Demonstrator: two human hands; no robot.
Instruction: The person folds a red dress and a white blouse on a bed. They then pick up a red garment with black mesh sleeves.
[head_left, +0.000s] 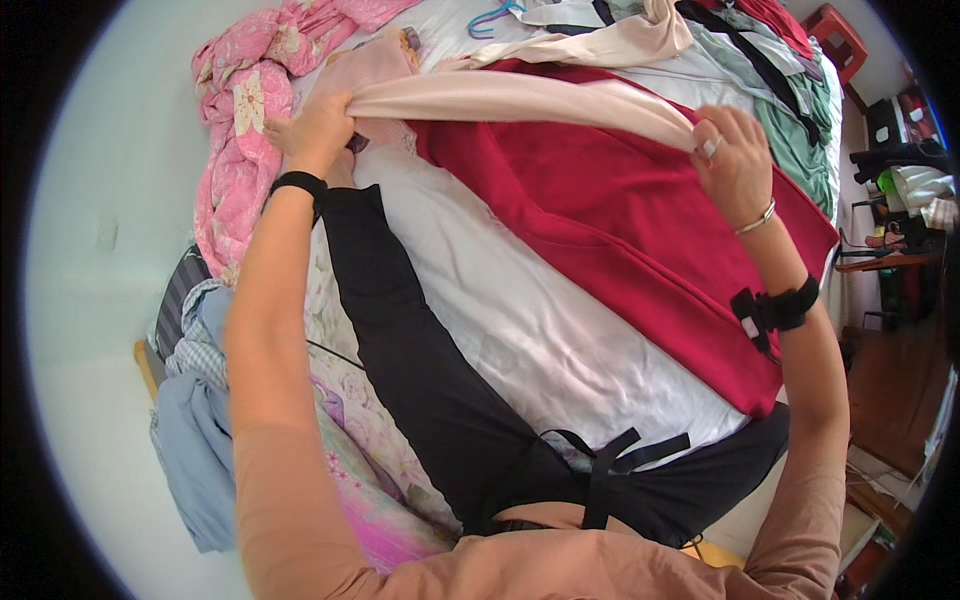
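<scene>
A cream strip of fabric (525, 97) is stretched between my two hands, slightly blurred, above a dark red garment (637, 217) on the bed. My left hand (315, 135) grips its left end, with some fingers pointing outward. My right hand (731, 165), wearing a ring, is closed around the right end over the red cloth's upper right part. Behind the strip lies another cream piece (592, 45); whether the two are joined I cannot tell. A pale pink folded cloth (367, 64) lies just beyond my left hand.
A pink floral quilt (247, 135) is bunched at the left by the wall. Blue clothes (195, 435) lie below it. At the back are a blue hanger (491, 21) and a pile of clothes (795, 127). A red plastic stool (836, 41) stands beyond the bed.
</scene>
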